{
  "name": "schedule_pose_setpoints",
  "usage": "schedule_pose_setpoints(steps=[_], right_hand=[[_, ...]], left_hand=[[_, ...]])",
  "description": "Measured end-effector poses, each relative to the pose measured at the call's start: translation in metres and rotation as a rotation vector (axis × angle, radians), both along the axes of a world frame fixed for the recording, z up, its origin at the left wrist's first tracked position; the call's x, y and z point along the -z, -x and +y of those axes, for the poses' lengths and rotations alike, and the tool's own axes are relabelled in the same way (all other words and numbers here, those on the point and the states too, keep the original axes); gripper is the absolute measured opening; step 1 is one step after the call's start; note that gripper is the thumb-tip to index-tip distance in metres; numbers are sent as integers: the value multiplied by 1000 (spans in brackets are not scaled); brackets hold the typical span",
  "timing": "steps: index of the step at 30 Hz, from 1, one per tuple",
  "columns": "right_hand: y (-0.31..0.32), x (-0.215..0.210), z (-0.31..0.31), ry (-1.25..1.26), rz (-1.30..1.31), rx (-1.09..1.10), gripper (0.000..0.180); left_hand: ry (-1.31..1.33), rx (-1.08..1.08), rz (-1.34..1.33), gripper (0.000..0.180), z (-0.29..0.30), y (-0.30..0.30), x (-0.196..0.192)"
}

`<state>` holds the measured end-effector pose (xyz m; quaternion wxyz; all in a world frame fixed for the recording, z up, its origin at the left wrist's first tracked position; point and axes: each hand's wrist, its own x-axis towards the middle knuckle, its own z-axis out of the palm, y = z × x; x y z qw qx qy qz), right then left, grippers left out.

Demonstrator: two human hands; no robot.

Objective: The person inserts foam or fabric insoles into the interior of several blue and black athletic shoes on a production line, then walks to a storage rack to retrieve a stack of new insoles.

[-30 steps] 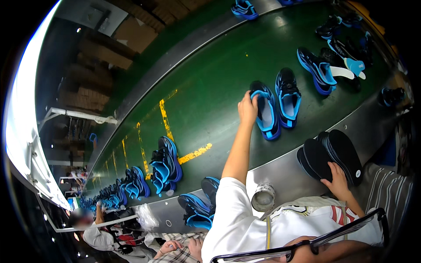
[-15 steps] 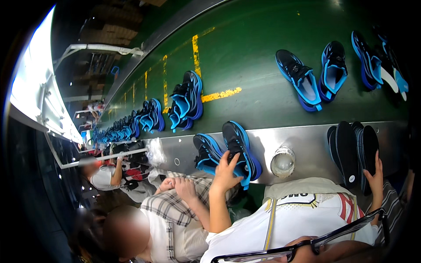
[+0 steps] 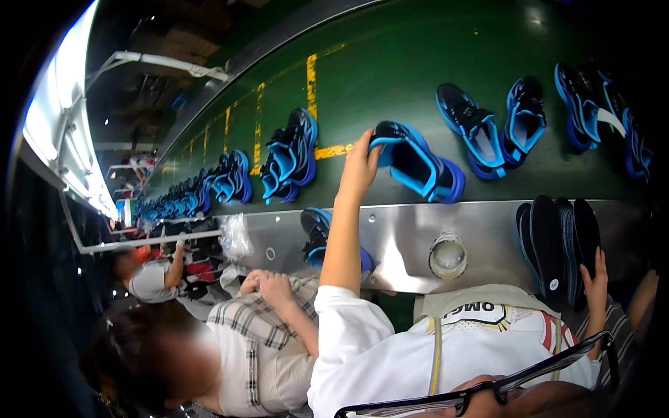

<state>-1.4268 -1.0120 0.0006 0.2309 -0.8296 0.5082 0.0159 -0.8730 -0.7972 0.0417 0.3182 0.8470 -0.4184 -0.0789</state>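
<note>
My left hand (image 3: 361, 166) is stretched over the green belt, its fingers closed on one end of a black and blue sneaker (image 3: 417, 166). That sneaker is tilted, its blue-lined opening facing me. On the metal ledge, partly behind my left forearm, sits another sneaker (image 3: 316, 230) of the same kind. At the right, my right hand (image 3: 594, 280) has its fingers extended against the edge of several black insoles (image 3: 547, 237) standing close together on the ledge. A round white sticker shows on one insole.
Sneaker pairs stand on the green belt (image 3: 390, 76), one pair (image 3: 475, 129) to the right and a long row (image 3: 282, 157) to the left. A clear round object (image 3: 447, 256) sits on the metal ledge (image 3: 404, 237). A person in a plaid garment (image 3: 272, 313) sits at my left.
My left hand has lifted one sneaker off the metal ledge and carried it forward over the belt. The right hand stays by the insoles. At far right, the shoes on the belt have shifted slightly.
</note>
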Motion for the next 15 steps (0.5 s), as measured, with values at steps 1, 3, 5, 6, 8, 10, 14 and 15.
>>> schedule_pose_setpoints(steps=[1, 3, 5, 6, 8, 10, 14, 15], right_hand=[[-3, -6, -3, 29, -6, 12, 56], [-16, -29, -10, 81, -41, 76, 46], [-31, -48, -23, 222, -90, 42, 41], [-48, -54, -31, 250, -164, 34, 38], [-91, -53, -43, 196, -378, 19, 31], [-146, -73, -49, 2, -518, -83, 24], [-251, -100, -57, -554, -464, -243, 17], [-269, -103, -64, -719, -395, -223, 16]], left_hand=[[-47, 30, 21, 36, -15, -8, 5], [-141, 87, 58, 36, -42, -19, 15], [5, 118, -37, 43, -74, -2, 7], [123, 122, -110, 46, -87, 8, 5], [331, 220, -184, 51, -114, 33, 23], [344, 302, -218, 58, -138, 72, 39], [147, 134, 43, 50, -157, 84, 77], [158, 12, 186, 43, -162, 78, 77]])
